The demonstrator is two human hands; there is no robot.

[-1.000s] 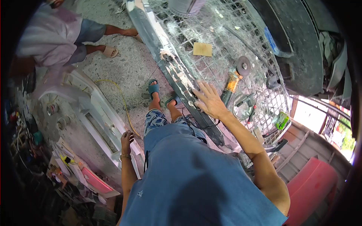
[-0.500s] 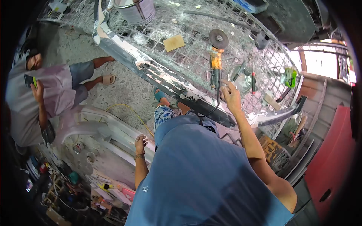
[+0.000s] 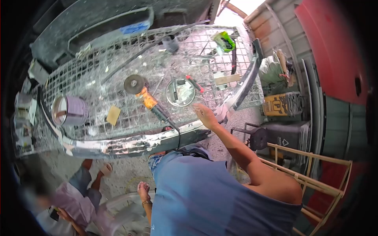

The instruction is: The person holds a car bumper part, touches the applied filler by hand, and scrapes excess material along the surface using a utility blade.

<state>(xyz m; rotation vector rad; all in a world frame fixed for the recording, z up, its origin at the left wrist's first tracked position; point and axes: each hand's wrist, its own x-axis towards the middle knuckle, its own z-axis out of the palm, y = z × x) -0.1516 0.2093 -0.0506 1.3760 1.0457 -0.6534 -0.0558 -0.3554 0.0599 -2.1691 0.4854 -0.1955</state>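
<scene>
The person has on a loose blue top (image 3: pixel 189 192) with bare shoulders. Part of it looks light blue and part looks dark blue. A tiny pale mark (image 3: pixel 152 227) sits on its left side. A bit of the shorts (image 3: pixel 154 160) peeks out, blue and white with a pattern. The left hand (image 3: pixel 143 190) and right hand (image 3: pixel 205 117) are bare. A thin band (image 3: pixel 147 202) goes around the left wrist.

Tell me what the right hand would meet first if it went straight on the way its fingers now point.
Most likely the round, lid-like piece on the mesh-topped table. The right hand might pass over it, as its height above the table is unclear.
</scene>
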